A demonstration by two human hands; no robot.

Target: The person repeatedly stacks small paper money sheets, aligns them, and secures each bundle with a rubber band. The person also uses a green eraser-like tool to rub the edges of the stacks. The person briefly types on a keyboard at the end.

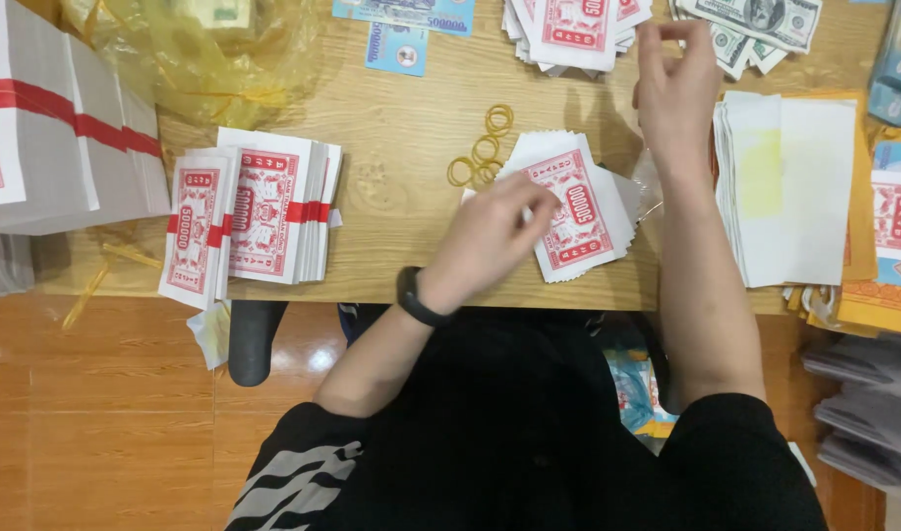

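Head view, looking straight down: nearest to us, at the table's (391, 197) near edge, the left hand (485, 241), a black band (416, 298) on its wrist, lies on the loose stack of red-and-white paper notes (578, 211), fingers curled narrow and pressing the stack's left corner. That stack sits just in from the near edge, around the middle of the table, slightly fanned and skewed. Just beyond its left corner lie a few yellow rubber bands (485, 147), touching one another. Over toward the near left, banded bundles of the same red notes (259, 211) lie side by side, with a tall banded block (57, 138) at the left edge. Farther out, the right hand (676, 84) is raised above the wood, fingertips pinched close together; whether they grip anything, I cannot tell. At the far edge, another fanned red pile (573, 29), green banknotes (760, 29), blue notes (401, 34). On the right edge, white sheets (794, 187).
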